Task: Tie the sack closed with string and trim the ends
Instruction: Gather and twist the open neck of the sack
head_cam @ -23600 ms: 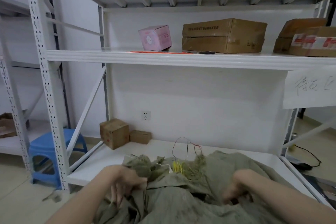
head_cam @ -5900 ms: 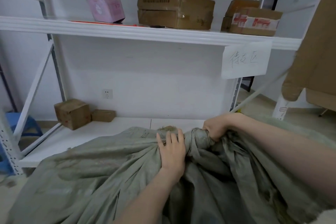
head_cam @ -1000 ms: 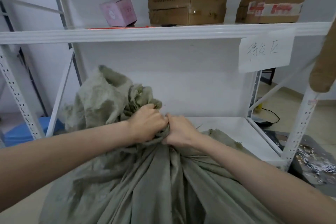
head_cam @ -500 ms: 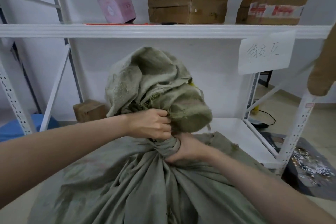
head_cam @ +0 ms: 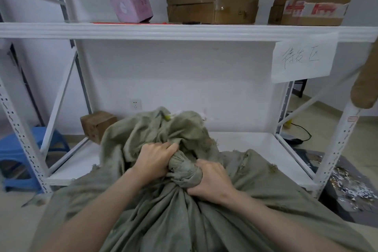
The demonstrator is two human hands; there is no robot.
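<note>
Entry: sack [head_cam: 180,221] sits right in front of you, leaning onto the lower shelf [head_cam: 255,145]. Your right hand [head_cam: 211,183] is clamped round the base of the twisted neck [head_cam: 183,166]; your left hand [head_cam: 153,161] grips just above it, under the loose mouth. The neck's axis runs up and away. Neither hand holds string (the thin red line [head_cam: 126,23] on the upper shelf [head_cam: 204,31] may be it). Left hand is nearer; open air above, mind the shelf edge.

The sack [head_cam: 163,221] in my left grip [head_cam: 152,162] and right grip [head_cam: 212,180] is dull olive-grey (a yellow fleck [head_cam: 167,117] just above). Well above: pink box [head_cam: 131,5], brown carton [head_cam: 212,1], red-and-white taped carton [head_cam: 315,9], white shelf [head_cam: 143,30]. Left of them, a blue stool [head_cam: 10,147].
</note>
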